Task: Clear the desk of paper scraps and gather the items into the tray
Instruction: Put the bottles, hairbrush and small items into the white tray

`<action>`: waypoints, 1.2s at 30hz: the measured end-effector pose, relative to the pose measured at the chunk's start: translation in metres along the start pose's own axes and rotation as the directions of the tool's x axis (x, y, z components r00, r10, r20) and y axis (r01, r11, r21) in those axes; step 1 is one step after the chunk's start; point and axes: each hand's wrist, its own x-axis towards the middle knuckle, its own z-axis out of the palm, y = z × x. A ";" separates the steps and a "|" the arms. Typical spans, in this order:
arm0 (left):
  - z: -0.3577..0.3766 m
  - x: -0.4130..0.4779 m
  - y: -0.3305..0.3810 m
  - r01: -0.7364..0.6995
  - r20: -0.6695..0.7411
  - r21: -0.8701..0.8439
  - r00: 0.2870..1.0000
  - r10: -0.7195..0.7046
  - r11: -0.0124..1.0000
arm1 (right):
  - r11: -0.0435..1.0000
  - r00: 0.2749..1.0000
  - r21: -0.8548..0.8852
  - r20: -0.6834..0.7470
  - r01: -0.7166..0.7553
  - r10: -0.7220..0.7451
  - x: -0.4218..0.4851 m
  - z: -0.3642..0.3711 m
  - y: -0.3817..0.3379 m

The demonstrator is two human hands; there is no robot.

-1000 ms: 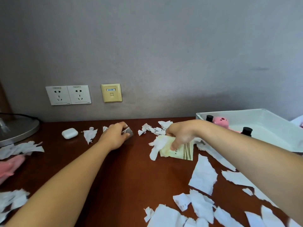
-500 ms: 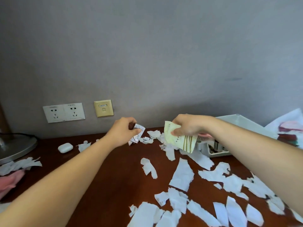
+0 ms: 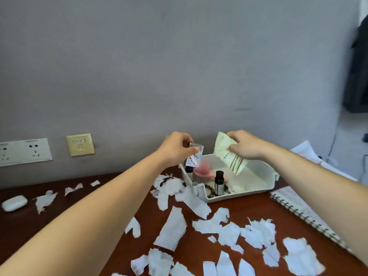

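Our left hand (image 3: 177, 149) pinched a small silver packet (image 3: 195, 157) and our right hand (image 3: 246, 145) gripped a pale green sachet (image 3: 229, 154). We held both above the white tray (image 3: 264, 174), ready, we judged, to drop in. The sachet was flat, with gold stripes near its lower end. Torn paper scraps (image 3: 172, 230) littered the counter (image 3: 254, 208) before the tray.

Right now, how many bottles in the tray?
2. One black-capped bottle at the tray front wall; the other bottle at its far-left corner, partly behind the silver packet in the left hand. Others may be hidden.
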 end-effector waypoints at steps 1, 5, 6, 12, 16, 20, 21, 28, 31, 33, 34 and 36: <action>0.008 0.008 0.008 -0.003 0.002 -0.009 1.000 0.003 1.000 | 1.000 0.999 0.024 -0.036 -0.019 0.020 0.001 -0.001 0.009; 0.038 0.041 0.034 0.011 0.014 -0.009 1.000 -0.011 1.000 | 0.992 0.985 0.083 -0.138 -0.090 0.101 0.009 0.004 0.041; 0.046 0.048 0.038 0.019 0.024 -0.008 1.000 -0.018 1.000 | 0.990 0.980 0.094 -0.154 -0.109 0.123 0.012 0.006 0.050; 0.101 0.086 0.051 0.075 0.174 0.074 0.981 -0.086 0.994 | 0.977 0.956 0.076 -0.206 -0.198 0.210 0.026 0.023 0.099; 0.136 0.106 0.050 0.101 0.297 0.206 0.941 -0.160 0.973 | 0.973 0.953 -0.034 -0.213 -0.229 0.216 0.031 0.035 0.123; 0.155 0.121 0.045 0.119 0.315 0.275 0.927 -0.206 0.954 | 0.963 0.949 -0.078 -0.211 -0.258 0.236 0.036 0.047 0.137; 0.158 0.124 0.043 0.126 0.331 0.290 0.917 -0.223 0.949 | 0.962 0.948 -0.067 -0.200 -0.266 0.248 0.038 0.049 0.138; 0.172 0.135 0.034 0.170 0.468 0.353 0.820 -0.330 0.920 | 0.962 0.963 -0.054 -0.041 -0.269 0.267 0.049 0.059 0.145; 0.179 0.135 0.033 0.179 0.544 0.352 0.759 -0.357 0.919 | 0.953 0.964 -0.149 -0.009 -0.263 0.264 0.046 0.062 0.144; 0.180 0.135 0.031 0.199 0.566 0.356 0.731 -0.380 0.913 | 0.945 0.969 -0.229 0.016 -0.235 0.245 0.044 0.064 0.142; 0.181 0.135 0.030 0.203 0.576 0.364 0.718 -0.391 0.909 | 0.937 0.972 -0.275 0.031 -0.215 0.232 0.043 0.066 0.140; 0.183 0.136 0.027 0.188 0.583 0.397 0.705 -0.405 0.898 | 0.916 0.977 -0.360 0.048 -0.177 0.208 0.042 0.068 0.138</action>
